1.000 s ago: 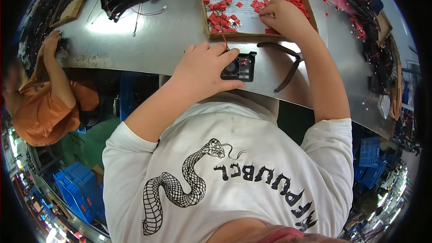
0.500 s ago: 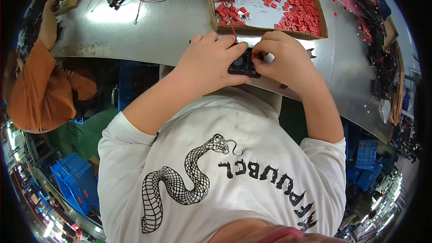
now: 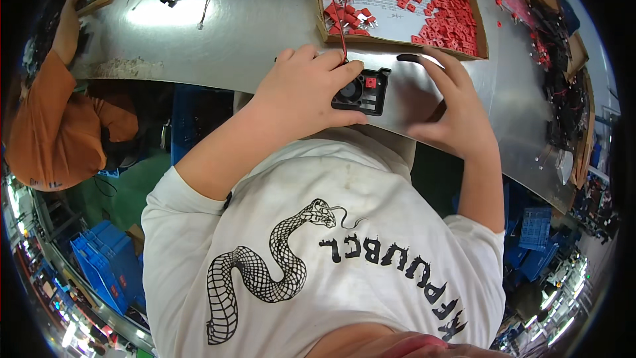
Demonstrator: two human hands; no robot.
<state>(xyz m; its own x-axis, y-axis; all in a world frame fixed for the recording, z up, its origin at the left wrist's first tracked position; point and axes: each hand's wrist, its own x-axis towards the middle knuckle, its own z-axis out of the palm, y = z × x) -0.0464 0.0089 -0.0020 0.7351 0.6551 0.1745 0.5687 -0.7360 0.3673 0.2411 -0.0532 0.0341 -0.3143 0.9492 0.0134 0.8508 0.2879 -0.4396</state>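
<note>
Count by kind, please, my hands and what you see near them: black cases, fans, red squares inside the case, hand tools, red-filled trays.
Hands: 2 (left hand, right hand)
Black case: 1
Fan: 1
Red square in case: 1
Hand tool, partly hidden: 1
Cardboard tray: 1
Total: 7

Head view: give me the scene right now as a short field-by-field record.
Left hand: gripping the black fan housing
Right hand: open, at the dark tool, contact unclear
Red square piece: in the housing, beside the fan
Cardboard tray: beyond the hands, holding loose red parts
Red wire: crosses the tray's near edge
</note>
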